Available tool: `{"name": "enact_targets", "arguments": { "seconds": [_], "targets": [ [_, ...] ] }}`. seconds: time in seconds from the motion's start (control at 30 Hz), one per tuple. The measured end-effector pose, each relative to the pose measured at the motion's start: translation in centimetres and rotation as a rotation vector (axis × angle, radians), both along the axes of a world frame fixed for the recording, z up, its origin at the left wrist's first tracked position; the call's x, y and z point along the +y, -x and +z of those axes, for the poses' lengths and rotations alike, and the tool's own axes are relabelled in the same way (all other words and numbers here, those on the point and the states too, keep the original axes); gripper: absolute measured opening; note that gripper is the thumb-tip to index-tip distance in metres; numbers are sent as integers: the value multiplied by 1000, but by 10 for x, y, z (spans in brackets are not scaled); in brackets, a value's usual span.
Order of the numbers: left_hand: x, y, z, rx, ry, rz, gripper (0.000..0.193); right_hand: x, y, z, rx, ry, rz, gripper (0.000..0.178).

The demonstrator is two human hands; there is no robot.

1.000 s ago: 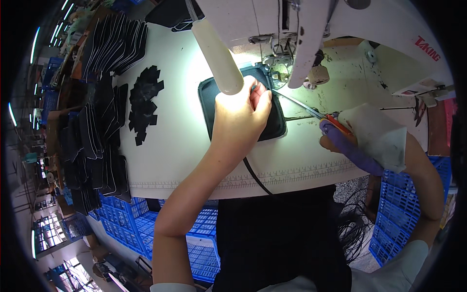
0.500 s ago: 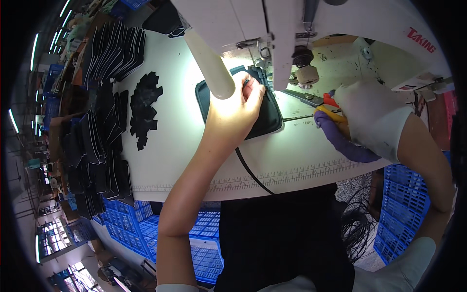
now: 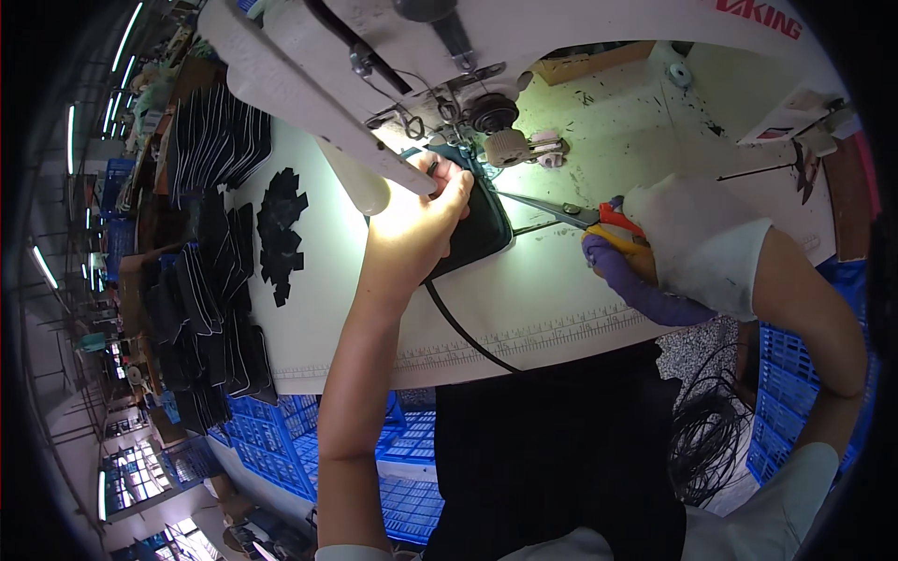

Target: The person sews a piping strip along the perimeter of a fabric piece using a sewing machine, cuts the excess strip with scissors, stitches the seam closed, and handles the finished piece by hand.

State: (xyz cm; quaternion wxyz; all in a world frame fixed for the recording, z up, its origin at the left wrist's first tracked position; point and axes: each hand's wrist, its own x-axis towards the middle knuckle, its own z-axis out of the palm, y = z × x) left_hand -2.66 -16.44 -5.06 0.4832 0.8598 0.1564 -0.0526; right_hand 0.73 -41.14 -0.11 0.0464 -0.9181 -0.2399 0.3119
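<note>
A dark rounded-corner fabric panel [image 3: 477, 229] lies on the sewing table beneath the machine head. My left hand [image 3: 412, 224] rests on it, its fingers bent and pinching the panel near the needle area; the machine partly hides them. My right hand [image 3: 697, 234], in a white glove, grips scissors [image 3: 585, 215] with red and yellow handles, one loop wrapped in purple. Their blades point left, with the tip at the panel's right edge. A narrow black strip [image 3: 458, 332] runs from under the panel toward the table's front edge.
The sewing machine [image 3: 524, 37] stands over the work with a lamp [image 3: 360, 182]. Black pieces with white edges [image 3: 220, 140] are stacked at left, beside small black scraps [image 3: 281, 234]. Blue crates [image 3: 271, 439] stand below the table. Another cutting tool [image 3: 804, 173] lies far right.
The whole view has shifted, so the machine appears further left. The scissors' tip has come closer to the panel's right edge. Both hands keep their grips.
</note>
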Motion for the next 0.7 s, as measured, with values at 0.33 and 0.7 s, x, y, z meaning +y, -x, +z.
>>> {"name": "enact_targets", "arguments": {
  "seconds": [0.33,0.7],
  "targets": [
    [-3,1,-4,-45,-29,2,22,4,14,-3,-8,-30,11,25],
    [2,5,-9,-70,-31,-8,27,13,16,5,97,31,-63,27]
  ]
}}
